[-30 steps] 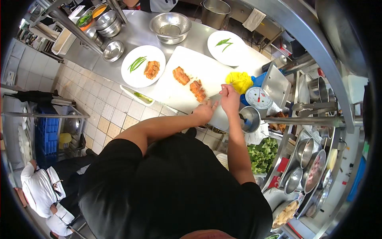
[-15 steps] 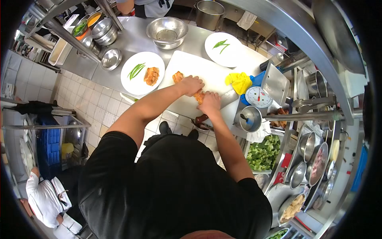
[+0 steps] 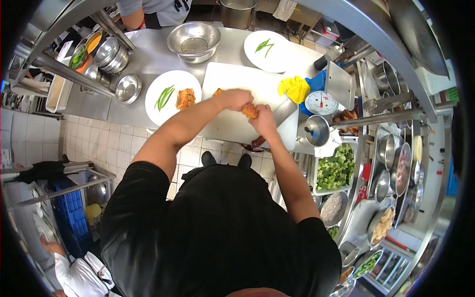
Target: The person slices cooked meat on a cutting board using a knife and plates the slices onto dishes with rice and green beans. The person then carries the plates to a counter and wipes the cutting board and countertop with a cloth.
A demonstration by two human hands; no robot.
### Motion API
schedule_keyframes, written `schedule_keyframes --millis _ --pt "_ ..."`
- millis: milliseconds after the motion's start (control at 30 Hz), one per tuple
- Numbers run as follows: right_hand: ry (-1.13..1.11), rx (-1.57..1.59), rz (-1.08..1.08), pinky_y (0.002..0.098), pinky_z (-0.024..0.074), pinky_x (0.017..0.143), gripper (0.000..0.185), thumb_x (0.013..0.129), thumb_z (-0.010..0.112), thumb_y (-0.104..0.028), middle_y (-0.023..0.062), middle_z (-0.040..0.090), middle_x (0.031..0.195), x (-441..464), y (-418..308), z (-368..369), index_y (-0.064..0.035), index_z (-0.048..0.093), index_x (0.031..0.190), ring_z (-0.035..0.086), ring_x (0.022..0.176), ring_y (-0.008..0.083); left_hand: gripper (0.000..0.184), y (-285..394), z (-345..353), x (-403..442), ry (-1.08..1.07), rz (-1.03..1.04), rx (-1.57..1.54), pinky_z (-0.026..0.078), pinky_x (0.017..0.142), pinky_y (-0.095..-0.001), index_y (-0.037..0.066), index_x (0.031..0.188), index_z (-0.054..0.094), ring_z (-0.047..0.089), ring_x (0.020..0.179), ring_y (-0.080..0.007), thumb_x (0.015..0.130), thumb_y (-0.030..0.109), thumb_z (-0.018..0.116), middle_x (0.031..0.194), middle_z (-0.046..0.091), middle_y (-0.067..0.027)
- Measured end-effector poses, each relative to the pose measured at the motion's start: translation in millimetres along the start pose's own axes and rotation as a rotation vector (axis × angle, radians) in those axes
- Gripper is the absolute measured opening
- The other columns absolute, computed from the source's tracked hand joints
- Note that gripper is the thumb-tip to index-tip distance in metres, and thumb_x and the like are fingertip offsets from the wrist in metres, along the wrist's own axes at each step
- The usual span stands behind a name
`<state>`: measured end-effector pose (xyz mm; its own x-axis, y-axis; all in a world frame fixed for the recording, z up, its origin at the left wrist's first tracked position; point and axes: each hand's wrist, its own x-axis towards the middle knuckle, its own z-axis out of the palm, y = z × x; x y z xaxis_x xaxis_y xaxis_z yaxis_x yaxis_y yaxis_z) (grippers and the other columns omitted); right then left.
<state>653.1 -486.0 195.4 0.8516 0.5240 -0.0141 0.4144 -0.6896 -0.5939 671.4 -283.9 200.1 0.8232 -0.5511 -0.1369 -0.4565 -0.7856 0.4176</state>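
Observation:
Between my two hands is a browned piece of meat [image 3: 250,111] over the white cutting board [image 3: 225,123]. My left hand [image 3: 236,100] closes on its left end, and my right hand [image 3: 264,120] grips its right side. Another browned piece [image 3: 218,92] shows only in part behind my left wrist. A knife [image 3: 283,113] with a brown handle lies on the board's right part, beside my right hand. The left white plate [image 3: 157,115] bears green beans [image 3: 165,97] and sliced meat [image 3: 186,98]. Only green beans [image 3: 264,46] lie on the right plate [image 3: 277,55].
A steel bowl [image 3: 193,41] stands behind the board. To the right are a yellow cloth [image 3: 294,89], a dial scale [image 3: 321,103], a steel pot [image 3: 317,129] and leafy greens [image 3: 335,169]. Co-workers stand across the counter [image 3: 170,14] and at lower left [image 3: 85,276].
Both hands moved from the board's near edge to the meat and took hold of it. The knife now lies on the board. The whole view has shifted.

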Motion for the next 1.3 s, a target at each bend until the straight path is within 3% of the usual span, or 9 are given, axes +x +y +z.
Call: schedule_keyframes --millis 67,267,500,600,867,1000,1100,1167,1300 --pt "0.011 0.020 -0.026 0.0439 0.0500 0.089 0.049 0.065 0.078 -0.011 0.0226 0.056 0.114 10 -19 -12 0.0018 0.059 0.108 0.058 0.102 0.0390 0.027 -11 -22 -7 0.087 0.033 -0.017 0.049 0.081 -0.0429 0.005 0.094 0.061 0.061 0.094 -0.0354 0.069 0.006 0.069 0.101 0.059 -0.0138" --pt "-0.007 0.067 0.051 0.0427 0.0505 0.091 0.052 0.069 0.078 -0.013 0.0217 0.055 0.116 47 -85 1 -0.0001 0.058 0.114 0.059 0.105 0.0371 0.025 -38 -83 -51 0.010 -0.015 0.094 0.050 0.081 -0.0411 0.007 0.093 0.063 0.061 0.096 -0.0343 0.070 0.008 0.070 0.099 0.060 -0.0130" --pt "-0.060 0.045 0.104 0.0416 0.0492 0.093 0.077 0.067 0.083 -0.016 0.0197 0.051 0.121 39 -80 51 -0.0016 0.048 0.133 0.057 0.107 0.0368 0.035 -70 -31 -71 0.002 -0.079 0.033 0.050 0.082 -0.0421 0.009 0.100 0.061 0.060 0.097 -0.0329 0.067 0.005 0.072 0.104 0.057 -0.0107" --pt "-0.003 0.048 0.177 0.0412 0.0489 0.094 0.074 0.067 0.083 -0.015 0.0206 0.050 0.122 33 -90 56 -0.0012 0.048 0.132 0.056 0.108 0.0374 0.042 -69 -40 -79 -0.042 -0.089 -0.026 0.050 0.083 -0.0422 0.009 0.105 0.058 0.060 0.100 -0.0339 0.067 0.005 0.073 0.108 0.055 -0.0117" --pt "-0.021 0.053 0.036 0.0415 0.0470 0.095 0.065 0.069 0.080 -0.009 0.0212 0.056 0.117 47 -64 69 -0.0001 0.051 0.126 0.056 0.109 0.0378 0.045 -65 -7 -79 0.060 -0.243 -0.140 0.049 0.085 -0.0438 0.009 0.109 0.055 0.059 0.103 -0.0347 0.068 0.005 0.073 0.106 0.056 -0.0136" --pt "-0.097 0.058 -0.074 0.0416 0.0462 0.096 0.065 0.068 0.080 -0.007 0.0214 0.057 0.117 60 -46 46 -0.0002 0.052 0.125 0.056 0.109 0.0375 0.049 -57 -9 -76 0.121 -0.285 -0.266 0.048 0.088 -0.0421 0.008 0.112 0.055 0.058 0.104 -0.0350 0.068 0.007 0.075 0.108 0.058 -0.0148" --pt "-0.155 0.022 -0.232 0.0412 0.0460 0.097 0.065 0.066 0.081 -0.005 0.0211 0.057 0.117 89 -24 2 0.0000 0.053 0.125 0.056 0.109 0.0370 0.046 -43 -7 -49 0.322 -0.353 -0.306 0.049 0.087 -0.0420 0.006 0.110 0.056 0.059 0.103 -0.0356 0.069 0.013 0.077 0.107 0.059 -0.0179" --pt "-0.186 -0.048 -0.307 0.0422 0.0458 0.097 0.067 0.063 0.079 0.000 0.0211 0.057 0.117 115 -18 -38 -0.0007 0.054 0.126 0.055 0.110 0.0370 0.049 -20 -25 -22 0.387 -0.451 -0.355 0.049 0.090 -0.0423 0.006 0.112 0.055 0.059 0.104 -0.0361 0.068 0.009 0.077 0.109 0.058 -0.0182" --pt "-0.263 -0.189 -0.350 0.0435 0.0452 0.098 0.077 0.063 0.076 0.003 0.0225 0.051 0.119 179 15 -95 -0.0043 0.049 0.134 0.053 0.109 0.0387 0.043 -8 -36 65 0.592 -0.620 -0.436 0.051 0.088 -0.0448 0.004 0.111 0.054 0.060 0.103 -0.0382 0.074 0.014 0.074 0.110 0.057 -0.0212"
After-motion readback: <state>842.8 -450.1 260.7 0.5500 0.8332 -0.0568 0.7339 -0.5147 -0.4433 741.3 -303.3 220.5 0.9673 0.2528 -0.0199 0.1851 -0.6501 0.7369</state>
